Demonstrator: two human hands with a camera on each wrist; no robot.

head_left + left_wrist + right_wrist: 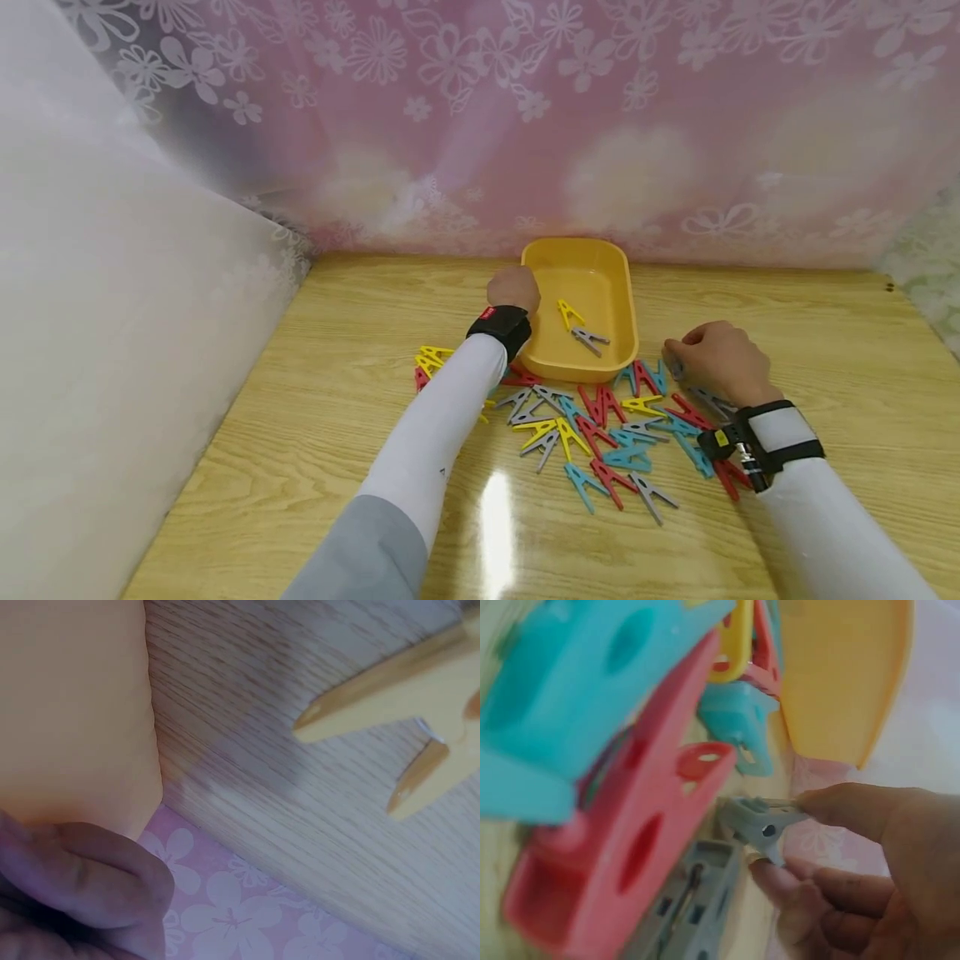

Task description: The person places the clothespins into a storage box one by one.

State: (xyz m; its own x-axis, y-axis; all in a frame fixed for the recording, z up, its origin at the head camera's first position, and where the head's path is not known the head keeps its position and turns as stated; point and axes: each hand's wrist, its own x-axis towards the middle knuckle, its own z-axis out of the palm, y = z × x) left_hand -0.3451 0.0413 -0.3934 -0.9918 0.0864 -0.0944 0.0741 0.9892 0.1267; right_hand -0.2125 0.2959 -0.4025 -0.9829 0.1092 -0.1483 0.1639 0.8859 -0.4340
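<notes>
At the left rim of a yellow plastic tub (581,370), my left hand (514,287) grips the edge with curled fingers; the left wrist view shows the hand (97,881) against the tub wall (71,720). To the tub's right, my right hand (723,360) pinches a grey clothespin (759,825) between thumb and fingers, close over the table. Inside the tub lie a yellow clothespin (569,315) and a grey clothespin (589,338). Below the right hand in its wrist view are a red clothespin (626,832) and another grey clothespin (694,900).
Several red, blue, yellow and grey clothespins lie scattered in front of the tub on the wood-grain table (300,400). Yellow clothespins (431,358) sit left of it, partly behind my left sleeve. A pink flowered curtain (465,167) hangs along the back edge.
</notes>
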